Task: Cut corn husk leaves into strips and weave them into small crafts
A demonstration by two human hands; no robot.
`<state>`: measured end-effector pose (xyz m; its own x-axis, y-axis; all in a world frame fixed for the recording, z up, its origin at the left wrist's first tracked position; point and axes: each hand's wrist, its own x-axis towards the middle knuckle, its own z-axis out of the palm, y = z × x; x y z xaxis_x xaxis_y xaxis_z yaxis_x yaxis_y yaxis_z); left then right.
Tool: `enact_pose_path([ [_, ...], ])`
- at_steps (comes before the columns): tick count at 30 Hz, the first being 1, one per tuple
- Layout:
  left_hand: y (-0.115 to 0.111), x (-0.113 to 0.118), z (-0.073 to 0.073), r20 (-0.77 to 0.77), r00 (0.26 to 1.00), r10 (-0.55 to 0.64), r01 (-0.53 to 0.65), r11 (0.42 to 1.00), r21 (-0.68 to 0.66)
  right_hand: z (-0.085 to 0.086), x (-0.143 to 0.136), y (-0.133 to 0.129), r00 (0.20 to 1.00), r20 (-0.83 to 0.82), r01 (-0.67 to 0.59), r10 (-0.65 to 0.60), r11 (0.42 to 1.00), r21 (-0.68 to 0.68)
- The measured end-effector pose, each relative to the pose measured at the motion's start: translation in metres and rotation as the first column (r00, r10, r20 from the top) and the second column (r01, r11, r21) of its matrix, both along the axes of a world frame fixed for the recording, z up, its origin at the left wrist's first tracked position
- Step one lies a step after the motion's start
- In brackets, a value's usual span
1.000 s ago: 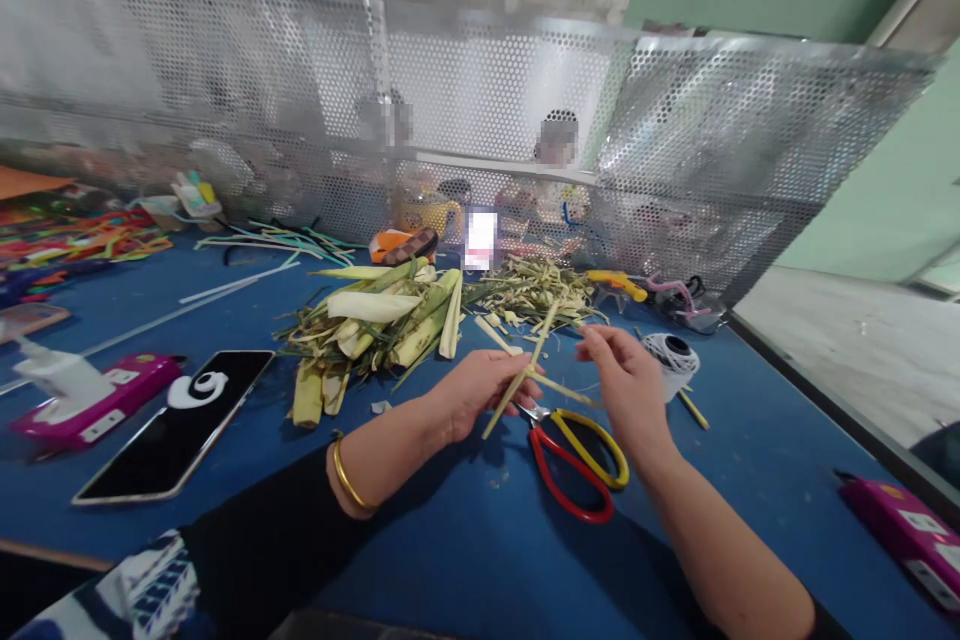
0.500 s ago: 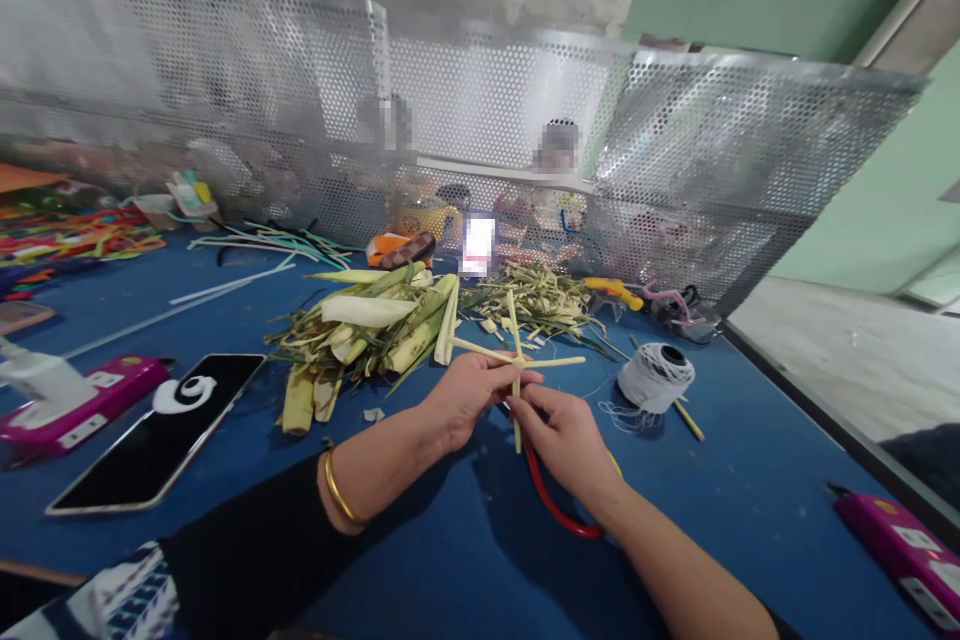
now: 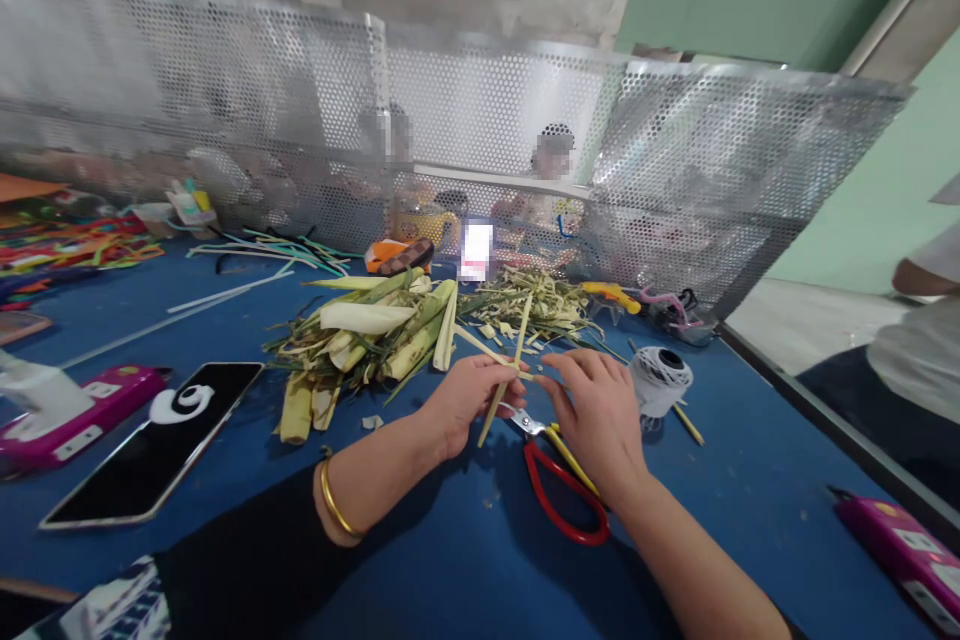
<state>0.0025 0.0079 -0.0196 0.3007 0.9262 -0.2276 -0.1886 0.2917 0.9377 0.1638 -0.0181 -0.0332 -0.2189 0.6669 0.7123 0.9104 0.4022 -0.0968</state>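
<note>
My left hand (image 3: 469, 400), with a gold bangle at the wrist, pinches crossed pale yellow-green plant strips (image 3: 523, 325) where they meet. One strip runs steeply up and down, the other lies sideways. At the right end of the sideways strip, the thumb and forefinger of my right hand (image 3: 600, 410) close on it. Scissors with red handles (image 3: 566, 510) lie on the blue table under my hands, partly covered by the right one. Beyond my left hand is a pile of pale green leaf sheaths (image 3: 367, 330). A spool of white thread (image 3: 661, 378) stands beside my right hand.
A black phone (image 3: 161, 440) and a purple power strip (image 3: 90, 410) lie left, another power strip (image 3: 900, 545) right. Shredded plant scraps (image 3: 525, 305) lie behind my hands. A perforated metal screen (image 3: 495, 100) closes the back, with people behind it. A person (image 3: 900, 360) is at right.
My right hand has moved up and right, from below the crossing to the sideways strip's end. The upright strip now leans, and the scissors show more. A person has come into view at right.
</note>
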Motion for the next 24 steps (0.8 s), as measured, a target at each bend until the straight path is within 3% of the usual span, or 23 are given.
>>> enact_pose_path([
  [3,0.000,0.002,-0.002,-0.056,0.997,0.045,-0.040,0.997,0.072,-0.002,-0.002,0.001,0.997,0.056,-0.055,0.061,0.994,-0.095],
  [5,0.001,0.003,-0.004,-0.104,0.992,0.067,-0.054,0.991,0.124,-0.004,-0.006,-0.002,0.991,0.007,-0.134,0.137,0.978,-0.158],
  [8,0.001,0.004,-0.006,-0.167,0.982,0.087,-0.060,0.985,0.160,-0.005,-0.009,-0.005,0.959,-0.168,-0.265,0.227,0.926,-0.267],
  [10,0.001,0.003,-0.005,-0.192,0.979,0.071,-0.038,0.985,0.168,-0.003,-0.008,-0.004,0.917,-0.352,-0.322,0.188,0.869,-0.377],
  [13,0.000,0.001,-0.003,-0.212,0.977,-0.016,0.052,0.985,0.165,0.000,-0.003,0.003,0.762,-0.648,-0.393,-0.015,0.784,-0.480],
  [16,-0.002,-0.001,-0.002,-0.253,0.960,-0.123,0.161,0.978,0.136,0.001,0.000,0.009,0.509,-0.850,-0.506,-0.139,0.751,-0.425],
  [18,-0.003,-0.001,-0.003,-0.294,0.941,-0.165,0.210,0.970,0.126,0.001,-0.001,0.011,0.396,-0.902,-0.565,-0.169,0.730,-0.385],
  [21,-0.005,0.001,-0.005,-0.335,0.925,-0.179,0.240,0.959,0.149,-0.002,-0.005,0.010,0.343,-0.923,-0.580,-0.174,0.734,-0.354],
  [24,-0.006,0.001,-0.005,-0.334,0.921,-0.202,0.270,0.948,0.171,-0.006,-0.008,0.009,0.306,-0.940,-0.555,-0.154,0.773,-0.307],
])
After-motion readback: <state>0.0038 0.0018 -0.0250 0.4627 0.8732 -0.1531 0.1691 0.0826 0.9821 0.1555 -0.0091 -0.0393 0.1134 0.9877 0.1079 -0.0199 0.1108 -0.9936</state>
